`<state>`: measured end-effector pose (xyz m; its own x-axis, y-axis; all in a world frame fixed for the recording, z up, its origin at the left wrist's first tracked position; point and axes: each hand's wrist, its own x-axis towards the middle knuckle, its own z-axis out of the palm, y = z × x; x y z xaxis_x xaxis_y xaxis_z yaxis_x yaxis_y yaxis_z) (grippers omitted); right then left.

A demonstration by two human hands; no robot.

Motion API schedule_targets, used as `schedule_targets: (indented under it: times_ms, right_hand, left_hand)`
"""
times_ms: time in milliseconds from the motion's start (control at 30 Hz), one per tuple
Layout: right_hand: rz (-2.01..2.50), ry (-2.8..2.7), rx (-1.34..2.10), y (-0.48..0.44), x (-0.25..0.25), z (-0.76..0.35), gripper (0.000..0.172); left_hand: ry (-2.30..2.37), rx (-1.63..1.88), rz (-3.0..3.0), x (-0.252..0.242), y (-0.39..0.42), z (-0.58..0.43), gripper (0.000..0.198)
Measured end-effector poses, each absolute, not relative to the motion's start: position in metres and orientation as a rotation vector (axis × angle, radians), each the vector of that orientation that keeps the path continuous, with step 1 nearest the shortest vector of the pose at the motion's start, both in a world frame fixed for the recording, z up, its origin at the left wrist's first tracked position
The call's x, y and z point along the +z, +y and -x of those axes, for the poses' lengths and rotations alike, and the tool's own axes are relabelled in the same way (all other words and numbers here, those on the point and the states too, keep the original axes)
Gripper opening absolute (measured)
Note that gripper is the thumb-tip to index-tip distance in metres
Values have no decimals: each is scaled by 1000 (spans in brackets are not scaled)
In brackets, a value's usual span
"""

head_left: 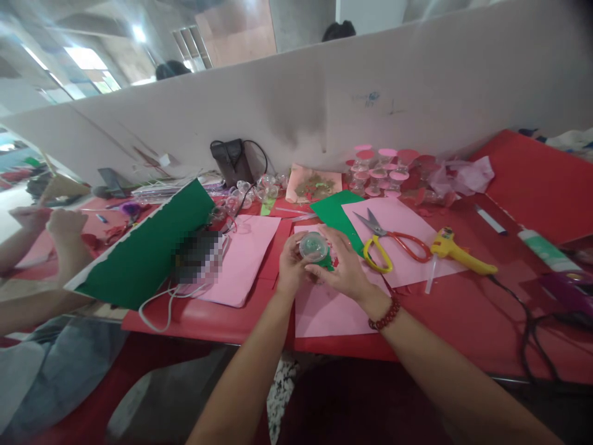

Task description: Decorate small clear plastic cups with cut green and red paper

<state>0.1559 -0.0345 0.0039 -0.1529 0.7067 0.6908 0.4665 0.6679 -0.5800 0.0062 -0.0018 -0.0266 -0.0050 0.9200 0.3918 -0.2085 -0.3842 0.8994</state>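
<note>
Both hands in play: left hand [290, 264] and right hand [343, 267] share the grip, fingers curled round a clear plastic cup [313, 247], pink sheet [333, 320] at six o'clock! Scissors [380, 233] lie spread at three, yellow glue gun [458, 251] beyond; disc-topped cups [388, 170] crowd one o'clock.

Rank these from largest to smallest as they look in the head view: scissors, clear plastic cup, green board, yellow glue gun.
1. Green board, clearly largest
2. Scissors and yellow glue gun, too alike to rank
3. Clear plastic cup, smallest, between left hand and right hand
</note>
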Motion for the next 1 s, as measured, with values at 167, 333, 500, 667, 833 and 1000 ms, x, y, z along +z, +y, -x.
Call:
schedule_targets:
  times_ms: [167,333,500,667,833,1000]
  right_hand:
    - [917,-1822,262,-35,3,-156,75]
    - [1003,-1788,305,-35,4,-156,58]
    - [1005,-1637,547,-33,6,-158,64]
    - [1036,-1319,766,-26,6,-162,61]
    - [1190,-1137,768,-18,2,-166,49]
    - [1407,-1491,598,-10,-4,-174,26]
  left_hand:
    - [802,1534,-1312,-25,-2,-7,49]
    - [932,1544,-1407,-19,-5,-7,40]
    - [1134,1579,-1445,-15,-6,-8,39]
    - [1045,1480,-1076,-14,-5,-11,38]
    - [836,1408,-704,-9,-5,-12,45]
    - [832,1401,-718,-4,-5,-7,42]
